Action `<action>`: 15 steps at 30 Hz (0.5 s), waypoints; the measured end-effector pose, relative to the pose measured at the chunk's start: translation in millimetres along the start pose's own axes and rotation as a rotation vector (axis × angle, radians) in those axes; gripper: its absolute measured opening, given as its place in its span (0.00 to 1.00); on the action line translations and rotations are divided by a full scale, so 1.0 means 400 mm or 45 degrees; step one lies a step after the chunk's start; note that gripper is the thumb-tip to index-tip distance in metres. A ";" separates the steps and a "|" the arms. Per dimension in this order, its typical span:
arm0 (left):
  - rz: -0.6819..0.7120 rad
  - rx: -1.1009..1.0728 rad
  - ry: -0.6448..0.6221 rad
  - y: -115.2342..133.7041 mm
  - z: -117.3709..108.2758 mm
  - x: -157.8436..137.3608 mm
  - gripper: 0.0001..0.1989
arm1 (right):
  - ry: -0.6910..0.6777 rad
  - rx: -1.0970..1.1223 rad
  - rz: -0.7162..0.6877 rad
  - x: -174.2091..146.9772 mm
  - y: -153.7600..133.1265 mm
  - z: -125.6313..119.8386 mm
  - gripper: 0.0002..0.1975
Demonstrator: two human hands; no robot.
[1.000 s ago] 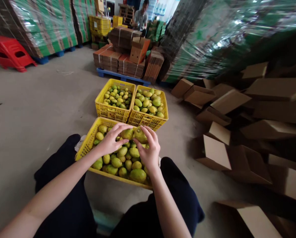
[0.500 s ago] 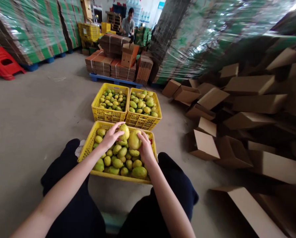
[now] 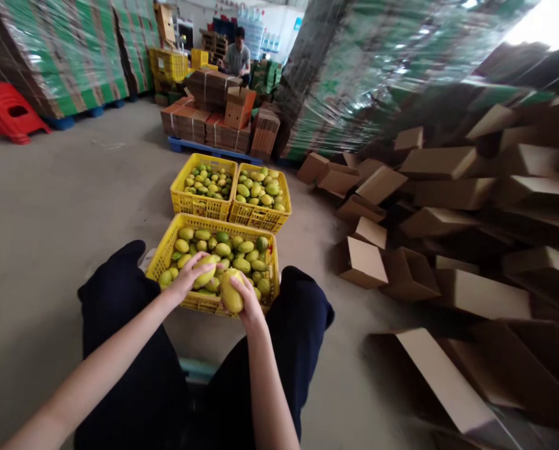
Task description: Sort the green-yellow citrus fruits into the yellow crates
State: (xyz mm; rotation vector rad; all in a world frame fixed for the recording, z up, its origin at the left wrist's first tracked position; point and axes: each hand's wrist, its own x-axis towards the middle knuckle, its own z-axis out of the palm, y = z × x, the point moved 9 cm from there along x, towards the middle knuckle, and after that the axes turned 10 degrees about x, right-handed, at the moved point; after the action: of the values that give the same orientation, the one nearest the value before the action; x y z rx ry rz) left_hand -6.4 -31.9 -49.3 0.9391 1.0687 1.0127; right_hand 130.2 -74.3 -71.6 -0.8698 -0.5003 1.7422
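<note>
A yellow-green fruit [image 3: 205, 272] is resting within the half-curled fingers of the left hand [image 3: 184, 279], the right hand [image 3: 250, 302] wrapping its fingers around a second fruit [image 3: 231, 292], both hovering by the near rim of a yellow crate [image 3: 163, 255]; two fruit-filled crates [image 3: 199, 204] are standing just beyond.

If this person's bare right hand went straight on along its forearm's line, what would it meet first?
Probably the loose green-yellow oval fruits in the nearest yellow plastic crate, ahead of the right hand and its held yellow oval fruit. Depth is unclear: it might pass over them.
</note>
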 end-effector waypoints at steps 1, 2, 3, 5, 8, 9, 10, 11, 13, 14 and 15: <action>-0.035 -0.028 0.064 -0.038 -0.016 -0.047 0.25 | -0.008 -0.004 -0.001 -0.023 -0.003 0.001 0.24; -0.076 -0.065 0.117 -0.075 -0.030 -0.094 0.26 | -0.006 -0.002 -0.006 -0.044 -0.006 0.000 0.24; -0.113 -0.103 0.146 -0.107 -0.039 -0.138 0.25 | -0.001 -0.003 -0.007 -0.061 -0.009 0.000 0.25; -0.145 -0.177 0.182 -0.145 -0.053 -0.211 0.23 | -0.006 -0.030 0.016 -0.087 -0.008 0.004 0.26; -0.077 -0.243 0.196 -0.142 -0.072 -0.275 0.20 | -0.052 -0.089 0.076 -0.108 0.008 0.023 0.27; -0.051 -0.254 0.199 -0.135 -0.078 -0.286 0.20 | -0.065 -0.098 0.088 -0.113 0.014 0.029 0.27; -0.035 -0.268 0.213 -0.129 -0.085 -0.292 0.20 | -0.072 -0.100 0.094 -0.119 0.020 0.034 0.28; -0.036 -0.291 0.245 -0.126 -0.093 -0.297 0.19 | -0.070 -0.096 0.096 -0.126 0.026 0.035 0.28; -0.099 -0.362 0.364 -0.139 -0.112 -0.303 0.15 | -0.040 -0.074 0.103 -0.147 0.039 0.025 0.29; -0.151 -0.399 0.436 -0.152 -0.121 -0.308 0.13 | -0.022 -0.066 0.115 -0.161 0.047 0.016 0.29; -0.211 -0.430 0.499 -0.168 -0.128 -0.315 0.11 | -0.006 -0.065 0.137 -0.177 0.056 0.005 0.29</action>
State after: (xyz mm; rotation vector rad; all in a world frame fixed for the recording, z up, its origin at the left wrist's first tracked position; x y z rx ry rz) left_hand -64.3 -164.5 -94.3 0.3783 1.2252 1.2207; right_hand 125.9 -148.2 -64.1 -0.9438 -0.5113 1.8365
